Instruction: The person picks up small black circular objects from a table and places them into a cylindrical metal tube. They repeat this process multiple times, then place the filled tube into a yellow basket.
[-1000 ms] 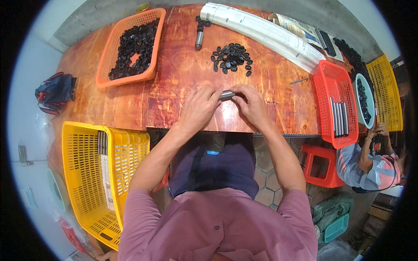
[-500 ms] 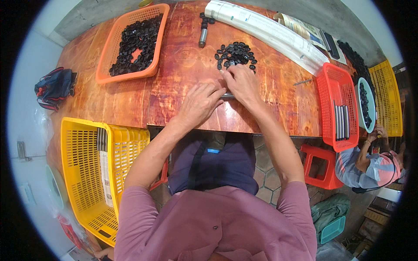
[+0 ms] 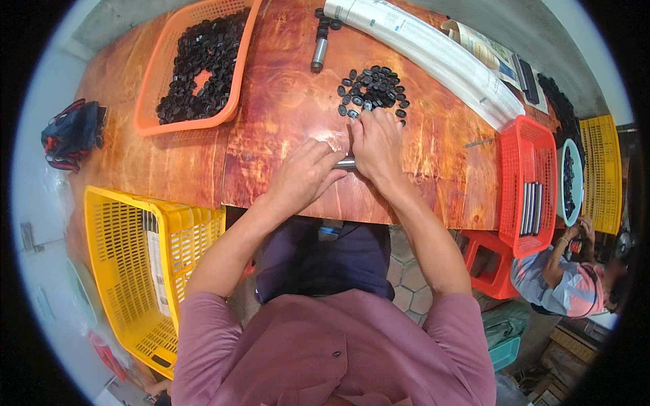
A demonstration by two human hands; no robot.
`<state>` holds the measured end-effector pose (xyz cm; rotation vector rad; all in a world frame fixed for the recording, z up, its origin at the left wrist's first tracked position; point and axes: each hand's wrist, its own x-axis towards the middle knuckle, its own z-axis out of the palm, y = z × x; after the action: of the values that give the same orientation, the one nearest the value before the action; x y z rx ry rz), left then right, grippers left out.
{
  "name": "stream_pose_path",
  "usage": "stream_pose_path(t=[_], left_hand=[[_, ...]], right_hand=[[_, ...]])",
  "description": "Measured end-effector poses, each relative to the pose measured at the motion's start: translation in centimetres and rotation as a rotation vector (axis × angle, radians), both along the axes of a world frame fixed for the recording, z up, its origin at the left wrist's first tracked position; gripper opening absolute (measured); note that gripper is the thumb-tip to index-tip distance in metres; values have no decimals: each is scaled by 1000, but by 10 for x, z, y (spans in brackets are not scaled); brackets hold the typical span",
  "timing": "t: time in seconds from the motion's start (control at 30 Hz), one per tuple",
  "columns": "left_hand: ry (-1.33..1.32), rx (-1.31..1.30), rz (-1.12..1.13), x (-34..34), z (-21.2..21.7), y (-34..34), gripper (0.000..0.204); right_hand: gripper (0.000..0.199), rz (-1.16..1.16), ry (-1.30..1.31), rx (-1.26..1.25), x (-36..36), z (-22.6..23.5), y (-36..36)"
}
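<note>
My left hand (image 3: 305,174) grips one end of a short metal rod (image 3: 345,162) lying just above the wooden table (image 3: 271,115). My right hand (image 3: 376,142) covers the rod's other end, and its fingertips reach the near edge of a pile of small black rings (image 3: 374,89). Most of the rod is hidden between the two hands.
An orange basket (image 3: 233,95) of black rings sits at the far left, a second metal rod (image 3: 318,54) behind the pile. A red basket (image 3: 514,169) with metal rods stands at the right. A yellow crate (image 3: 135,264) is on the floor at my left. Another person (image 3: 562,284) sits at the lower right.
Both hands have moved away from me across the table toward the pile of black rings, carrying the rod. My right fingertips now touch the pile's edge.
</note>
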<state>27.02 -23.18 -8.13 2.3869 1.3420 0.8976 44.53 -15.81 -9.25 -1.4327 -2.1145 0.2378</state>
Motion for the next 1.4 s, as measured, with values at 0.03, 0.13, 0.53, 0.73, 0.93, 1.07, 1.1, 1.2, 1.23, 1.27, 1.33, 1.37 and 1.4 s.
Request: stream_pose_path(t=[0.03, 0.13, 0.53, 0.73, 0.93, 1.07, 1.1, 1.2, 1.23, 1.27, 1.33, 1.37, 1.4], left_hand=[[-1, -11, -1, 0, 0, 0, 37], [0, 6, -18, -1, -6, 0, 36], [34, 45, -5, 1, -6, 1, 36], [24, 74, -13, 1, -7, 2, 37], [58, 91, -13, 2, -14, -6, 39], [44, 45, -14, 4, -1, -1, 35], [50, 32, -1, 5, 0, -4, 35], [24, 0, 6, 7, 11, 1, 33], [26, -9, 7, 8, 12, 1, 32], [29, -17, 7, 9, 13, 1, 31], [52, -15, 14, 10, 17, 2, 29], [65, -14, 15, 10, 18, 4, 28], [49, -37, 26, 11, 18, 3, 28]], right_hand=[[22, 2, 1, -7, 0, 1, 0], [20, 22, 2, 5, 1, 1, -2], [13, 16, -5, 67, -1, -1, -1], [14, -3, -27, 73, 0, 0, -2], [14, -1, -6, 88, -1, -1, -10], [15, -31, 18, 50, -1, -4, -2], [16, -32, 23, 30, 0, -4, -5], [19, -30, 47, 27, 0, -3, 2], [20, -30, 56, 27, 1, -6, 2], [22, -31, 66, 28, 1, -7, 4], [23, -21, 53, -6, 3, -3, 7], [22, -23, 41, -37, 2, 0, 7], [22, -24, 29, -66, 3, 2, 7]])
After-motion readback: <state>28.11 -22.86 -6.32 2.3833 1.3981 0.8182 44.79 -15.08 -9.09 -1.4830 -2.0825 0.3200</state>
